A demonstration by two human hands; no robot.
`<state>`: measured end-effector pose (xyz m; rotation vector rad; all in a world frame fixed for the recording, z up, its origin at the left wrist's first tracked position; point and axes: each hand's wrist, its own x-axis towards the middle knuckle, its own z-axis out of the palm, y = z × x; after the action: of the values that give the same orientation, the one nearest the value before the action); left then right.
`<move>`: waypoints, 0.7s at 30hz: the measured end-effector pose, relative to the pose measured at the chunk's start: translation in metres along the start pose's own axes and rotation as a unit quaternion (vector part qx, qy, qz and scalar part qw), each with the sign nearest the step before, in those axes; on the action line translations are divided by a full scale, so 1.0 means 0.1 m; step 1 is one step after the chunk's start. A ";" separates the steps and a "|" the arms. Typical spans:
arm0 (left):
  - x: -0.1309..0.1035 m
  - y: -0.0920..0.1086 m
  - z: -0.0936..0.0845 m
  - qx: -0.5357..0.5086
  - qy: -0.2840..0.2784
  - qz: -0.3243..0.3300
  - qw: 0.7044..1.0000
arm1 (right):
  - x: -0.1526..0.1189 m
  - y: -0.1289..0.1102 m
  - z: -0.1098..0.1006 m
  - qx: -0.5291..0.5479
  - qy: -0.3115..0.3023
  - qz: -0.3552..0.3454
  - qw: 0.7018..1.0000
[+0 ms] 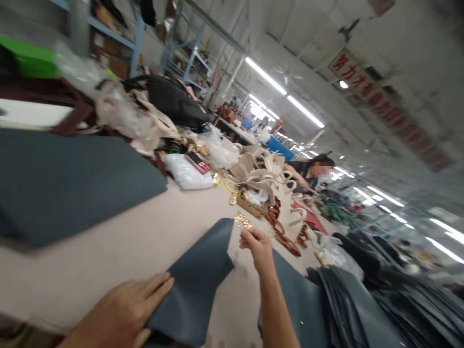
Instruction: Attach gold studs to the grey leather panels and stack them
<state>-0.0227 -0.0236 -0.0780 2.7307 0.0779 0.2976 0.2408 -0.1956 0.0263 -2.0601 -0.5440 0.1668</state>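
A dark blue-grey sheet (195,285) lies folded on the pale table (119,256). My left hand (134,299) holds its left edge, fingers pressed together on top and the thumb low at the side. Beyond the sheet's right corner, my right hand (255,241) is closed in a pinch beside a small pile of gold-coloured metal pieces (242,220). What its fingertips hold, if anything, is too small to make out.
Large dark sheets (72,183) lie at the left, and stacked dark pieces (337,304) at the right. Beige strapped pieces (253,166), brown straps (282,234), a cardboard box (250,205) and a white plastic bag (188,171) lie behind. A person (308,174) leans over the table's far side.
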 end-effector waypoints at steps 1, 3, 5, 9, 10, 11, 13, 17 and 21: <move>0.02 0.09 -0.14 0.010 -0.027 -0.015 0.999 | -0.09 -0.06 0.05 0.032 -0.025 -0.004 0.999; 0.08 0.21 -0.35 0.007 -0.068 -0.019 0.997 | -0.27 -0.18 0.20 0.084 -0.086 -0.004 0.993; 0.11 0.26 -0.46 0.006 -0.084 -0.018 0.996 | -0.46 -0.27 0.41 0.098 -0.157 -0.001 0.983; 0.08 0.28 -0.49 0.011 -0.081 -0.007 0.997 | -0.71 -0.38 0.79 -0.026 -0.258 -0.050 0.964; 0.07 0.28 -0.48 0.011 -0.080 -0.002 0.997 | -0.74 -0.39 0.85 -0.058 -0.272 -0.069 0.958; 0.07 0.28 -0.48 0.011 -0.079 0.002 0.997 | -0.75 -0.40 0.90 -0.081 -0.282 -0.085 0.952; 0.06 0.27 -0.47 0.012 -0.074 0.008 0.997 | -0.76 -0.41 0.96 -0.102 -0.296 -0.099 0.944; 0.06 0.26 -0.47 0.011 -0.067 0.011 0.998 | -0.73 -0.39 1.02 -0.104 -0.310 -0.093 0.941; 0.08 0.26 -0.49 -0.001 -0.068 0.011 0.998 | -0.68 -0.41 1.04 -0.102 -0.325 -0.105 0.934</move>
<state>-0.0250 -0.0282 -0.0224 2.7429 0.0108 0.1162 0.1329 -0.1260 -0.0004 -2.1064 -1.2245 0.7052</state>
